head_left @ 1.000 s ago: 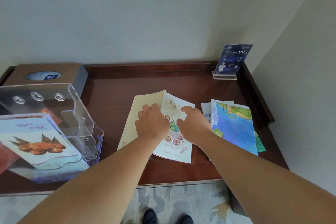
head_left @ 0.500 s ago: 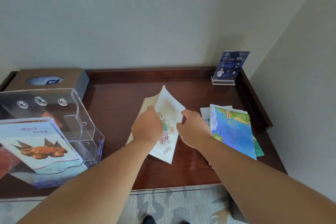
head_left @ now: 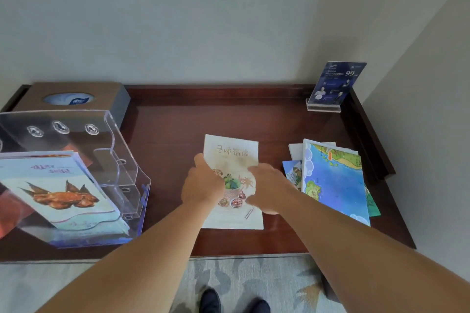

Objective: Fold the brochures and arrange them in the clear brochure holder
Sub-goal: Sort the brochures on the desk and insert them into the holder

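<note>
Flap now down — brochure (head_left: 232,152) folded flat, right of holder (head_left: 127,150) | left hand (head_left: 203,185) pinches its edge, right hand (head_left: 267,188) presses on top | risk: weak crease springs open — snags at holder mouth

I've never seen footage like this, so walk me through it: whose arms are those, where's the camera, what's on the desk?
No machine here: a person wears a wide-angle camera on their head, looking down at their own bare arms. The left hand and right hand lie on the side edges of a folded cream brochure with food drawings on the dark wooden desk; whether they grip or press is unclear. On the left stands a clear plastic brochure holder with a fish-picture brochure inside, a brown tissue box behind it. On the right lie blue map brochures; a small blue sign stands in the far corner.
</note>
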Available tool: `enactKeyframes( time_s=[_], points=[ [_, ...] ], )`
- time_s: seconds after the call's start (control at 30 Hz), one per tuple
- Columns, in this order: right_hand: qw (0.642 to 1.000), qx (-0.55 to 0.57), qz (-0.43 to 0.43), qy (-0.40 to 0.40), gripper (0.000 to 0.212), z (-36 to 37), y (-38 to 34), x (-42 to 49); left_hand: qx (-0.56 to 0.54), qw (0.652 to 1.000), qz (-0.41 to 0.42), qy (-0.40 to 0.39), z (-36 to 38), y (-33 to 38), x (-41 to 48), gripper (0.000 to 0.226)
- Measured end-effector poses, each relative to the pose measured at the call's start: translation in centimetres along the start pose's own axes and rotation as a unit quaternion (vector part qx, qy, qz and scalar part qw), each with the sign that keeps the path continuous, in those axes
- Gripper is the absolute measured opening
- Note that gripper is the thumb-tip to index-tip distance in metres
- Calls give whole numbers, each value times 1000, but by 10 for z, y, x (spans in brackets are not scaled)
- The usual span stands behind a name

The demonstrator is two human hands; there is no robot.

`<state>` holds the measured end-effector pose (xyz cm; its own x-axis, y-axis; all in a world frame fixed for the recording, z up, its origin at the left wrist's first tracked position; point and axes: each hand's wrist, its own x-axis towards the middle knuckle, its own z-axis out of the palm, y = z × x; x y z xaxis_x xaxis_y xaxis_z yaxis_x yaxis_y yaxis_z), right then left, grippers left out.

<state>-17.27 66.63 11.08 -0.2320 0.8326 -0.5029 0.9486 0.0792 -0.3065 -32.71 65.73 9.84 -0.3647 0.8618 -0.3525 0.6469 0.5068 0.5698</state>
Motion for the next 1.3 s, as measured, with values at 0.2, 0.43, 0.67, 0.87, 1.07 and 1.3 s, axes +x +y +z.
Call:
enactKeyframes(
  time_s=[0.2,0.43,0.67,0.87,1.07,1.3],
  points=[
    [990,-130,-27,37,77,1,0,16,216,953,207,48,26,-13,16,74],
    [976,-208,-37,-61,119,-11,3,48,259,927,272,-4,67,-8,49,71],
    [972,-229,-15,-57,124,-6,5,57,280,891,354,35,67,-34,24,67],
    [977,-209,-17,-37,107,-7,6,56,304,884,353,18,63,-49,10,67],
    [987,-157,-23,-21,103,-1,10,40,307,890,338,4,59,-42,8,68],
    [993,-21,5,115,49,2,39,4,202,922,331,12,63,8,-4,45]
  ],
)
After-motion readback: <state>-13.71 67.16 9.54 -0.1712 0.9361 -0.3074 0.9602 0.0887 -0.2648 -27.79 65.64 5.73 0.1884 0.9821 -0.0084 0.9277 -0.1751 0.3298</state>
